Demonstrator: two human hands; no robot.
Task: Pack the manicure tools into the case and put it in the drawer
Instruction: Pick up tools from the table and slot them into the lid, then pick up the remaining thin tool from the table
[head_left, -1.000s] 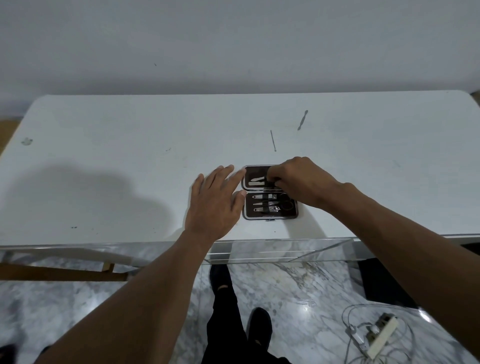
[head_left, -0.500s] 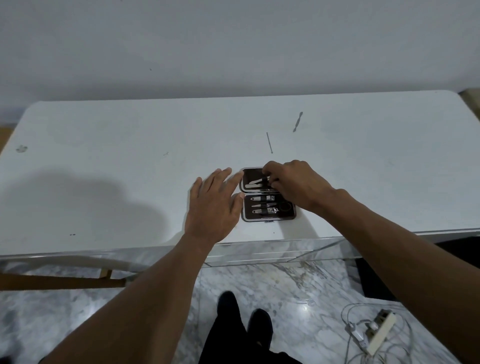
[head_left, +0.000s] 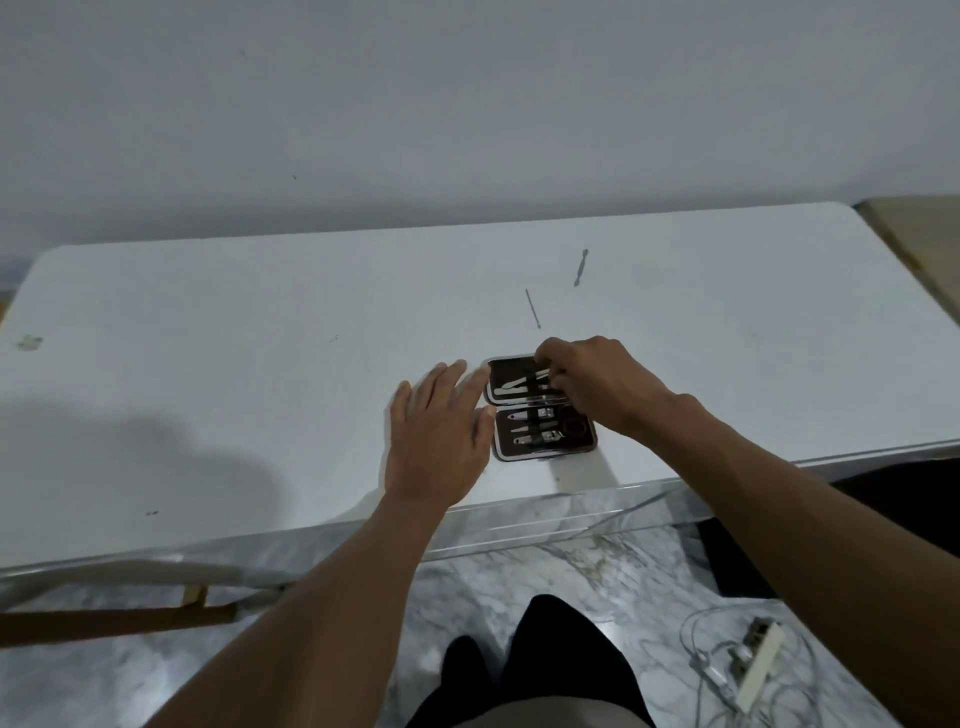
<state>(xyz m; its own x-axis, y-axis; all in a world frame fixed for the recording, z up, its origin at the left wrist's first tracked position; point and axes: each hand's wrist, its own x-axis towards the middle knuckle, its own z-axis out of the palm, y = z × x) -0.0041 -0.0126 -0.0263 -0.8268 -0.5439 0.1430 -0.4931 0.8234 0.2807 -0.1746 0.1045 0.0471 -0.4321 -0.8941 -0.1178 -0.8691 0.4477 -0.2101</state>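
A small dark manicure case (head_left: 540, 408) lies open flat near the front edge of the white table (head_left: 260, 364), with several metal tools strapped into both halves. My left hand (head_left: 441, 436) rests flat on the table, fingers spread, its fingertips touching the case's left edge. My right hand (head_left: 592, 384) bends over the far half, fingertips pinched on a metal tool there. Two loose tools lie beyond the case: a thin pin-like tool (head_left: 533, 308) and a thicker cuticle pusher (head_left: 581, 267).
The table's front edge (head_left: 519, 504) runs just below the case. Under it lie a marble floor, a white power strip with cables (head_left: 748, 670) at the right, and a wooden bar (head_left: 119, 618) at the left. A grey wall stands behind the table.
My right hand has shifted slightly toward the far half of the case, its fingers working on a tool there. My left hand has stayed against the case's left edge.
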